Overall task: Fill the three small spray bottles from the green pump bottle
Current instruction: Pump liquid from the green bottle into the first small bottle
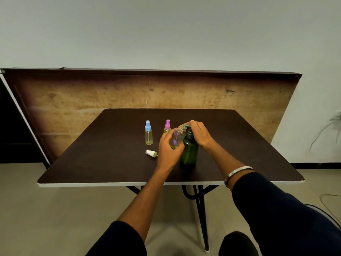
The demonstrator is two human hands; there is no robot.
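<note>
The green pump bottle (189, 153) stands upright near the middle of the dark table (103, 163). My right hand (200, 133) lies over its pump head, fingers curled around the nozzle. My left hand (168, 151) grips an uncapped clear spray bottle with purple flowers (178, 138), tilted so that its open neck sits at the pump nozzle. That bottle's white spray cap (151, 152) lies on its side on the table to the left. A blue-capped spray bottle (148, 133) with yellowish liquid stands upright further left. A pink-capped spray bottle (167, 126) stands behind my left hand, partly hidden.
A wooden board (73, 100) leans against the wall behind the table. The table's white front edge (110, 184) is close to me, with black legs underneath. Cables trail on the floor at the right.
</note>
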